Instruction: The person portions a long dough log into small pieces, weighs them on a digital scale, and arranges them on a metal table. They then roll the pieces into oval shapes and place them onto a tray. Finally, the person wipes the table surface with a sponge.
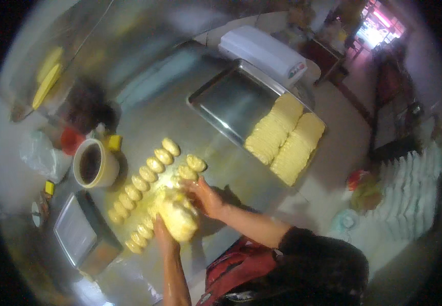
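Observation:
A large lump of yellow dough (177, 220) lies between my hands on the metal worktop. My left hand (163, 231) rests against its left side, with the fingers partly hidden by the dough. To its upper right, my right hand (203, 195) has its fingers bent beside a small dough piece (187, 172); whether it holds anything is unclear. Oval dough pieces (141, 183) form a slanting row on the left, and a shorter group (138, 238) lies below it. Another oval piece (196, 163) sits above my right hand.
A metal tray (221, 124) holds two blocks of yellow, ridged dough pieces (299, 147). Behind it stands a white appliance (261, 51). At the left are a tub of dark liquid (108, 168), a clear plastic bag (45, 155) and a boxy device (77, 229), perhaps a scale.

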Demonstrator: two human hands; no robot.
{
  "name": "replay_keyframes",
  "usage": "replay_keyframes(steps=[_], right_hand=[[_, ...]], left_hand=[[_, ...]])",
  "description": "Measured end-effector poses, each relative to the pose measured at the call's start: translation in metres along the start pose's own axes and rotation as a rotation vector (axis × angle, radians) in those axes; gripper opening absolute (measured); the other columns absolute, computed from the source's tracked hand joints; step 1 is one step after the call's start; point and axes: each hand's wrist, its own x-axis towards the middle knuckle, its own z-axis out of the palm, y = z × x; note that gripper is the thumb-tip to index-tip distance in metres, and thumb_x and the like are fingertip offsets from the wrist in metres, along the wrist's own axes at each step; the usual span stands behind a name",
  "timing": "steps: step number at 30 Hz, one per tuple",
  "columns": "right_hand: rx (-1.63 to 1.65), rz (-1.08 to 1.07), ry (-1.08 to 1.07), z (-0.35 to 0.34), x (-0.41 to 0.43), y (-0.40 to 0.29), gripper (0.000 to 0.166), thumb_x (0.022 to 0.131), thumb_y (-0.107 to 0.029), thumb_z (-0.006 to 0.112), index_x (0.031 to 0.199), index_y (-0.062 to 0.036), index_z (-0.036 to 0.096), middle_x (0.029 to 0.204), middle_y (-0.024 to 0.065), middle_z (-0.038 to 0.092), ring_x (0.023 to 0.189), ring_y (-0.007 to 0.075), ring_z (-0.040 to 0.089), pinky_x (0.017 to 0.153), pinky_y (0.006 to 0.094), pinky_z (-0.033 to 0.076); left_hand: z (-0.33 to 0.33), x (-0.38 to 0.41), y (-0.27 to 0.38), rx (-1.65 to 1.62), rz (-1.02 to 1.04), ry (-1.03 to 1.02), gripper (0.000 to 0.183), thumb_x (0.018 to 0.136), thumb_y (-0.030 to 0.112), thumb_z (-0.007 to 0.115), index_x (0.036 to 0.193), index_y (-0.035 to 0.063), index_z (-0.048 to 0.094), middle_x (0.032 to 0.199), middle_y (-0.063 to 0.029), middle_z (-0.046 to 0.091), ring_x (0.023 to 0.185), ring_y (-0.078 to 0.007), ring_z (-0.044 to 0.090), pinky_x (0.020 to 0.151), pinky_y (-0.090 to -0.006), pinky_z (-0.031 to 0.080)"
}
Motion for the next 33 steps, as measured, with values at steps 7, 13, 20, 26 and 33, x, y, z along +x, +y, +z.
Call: replay_keyframes(steps=[7,13,20,26,33], right_hand=[[0.075,-0.042,-0.119,-0.109,0.02,-0.159,0.045,0.096,-0.033,0.04,0.137,-0.0136,0.037,0.137,0.0055,0.044,0.125,0.0196,0.044,0.11,0.0366,0.032],[-1.509,-0.513,0.401,-0.132,0.035,-0.297,0.056,0.087,-0.036,0.056,0.135,-0.0115,0.042,0.141,0.0127,0.037,0.131,0.0273,0.034,0.109,0.0391,0.027],[-2.079,-0.525,0.721,-0.203,0.092,-0.314,0.068,0.078,-0.051,0.063,0.128,-0.0076,0.047,0.128,0.0166,0.046,0.118,0.0367,0.045,0.098,0.0456,0.037],[-1.926,-0.213,0.57,-0.205,0.097,-0.312,0.076,0.08,-0.054,0.059,0.129,0.0015,0.042,0.125,0.0239,0.05,0.114,0.0376,0.05,0.097,0.0427,0.039],[-2.101,-0.324,0.75,-0.205,0.097,-0.284,0.079,0.077,-0.055,0.062,0.129,0.0006,0.04,0.122,0.0235,0.05,0.113,0.038,0.049,0.094,0.0444,0.041]], left_hand=[[0.182,0.111,-0.026,-0.144,-0.206,-0.438,0.072,0.094,0.046,0.045,0.143,0.0003,0.019,0.142,-0.0155,0.033,0.129,-0.026,0.036,0.107,-0.0381,0.026],[0.263,0.101,-0.061,0.378,0.254,-0.338,0.072,0.094,0.043,0.046,0.144,-0.0002,0.018,0.146,-0.0201,0.024,0.135,-0.0277,0.024,0.109,-0.0419,0.021],[0.312,0.122,-0.078,1.393,0.883,-0.331,0.071,0.088,0.037,0.05,0.142,-0.0012,0.024,0.147,-0.0233,0.022,0.136,-0.039,0.02,0.11,-0.0529,0.011],[0.314,0.174,-0.083,1.628,0.817,-0.421,0.077,0.088,0.044,0.041,0.143,-0.0047,0.018,0.15,-0.0203,0.017,0.141,-0.0312,0.011,0.113,-0.05,0.0],[0.322,0.167,-0.061,1.757,0.702,-0.471,0.082,0.087,0.045,0.043,0.144,-0.0041,0.012,0.152,-0.0211,0.01,0.141,-0.035,0.002,0.113,-0.0487,-0.004]])
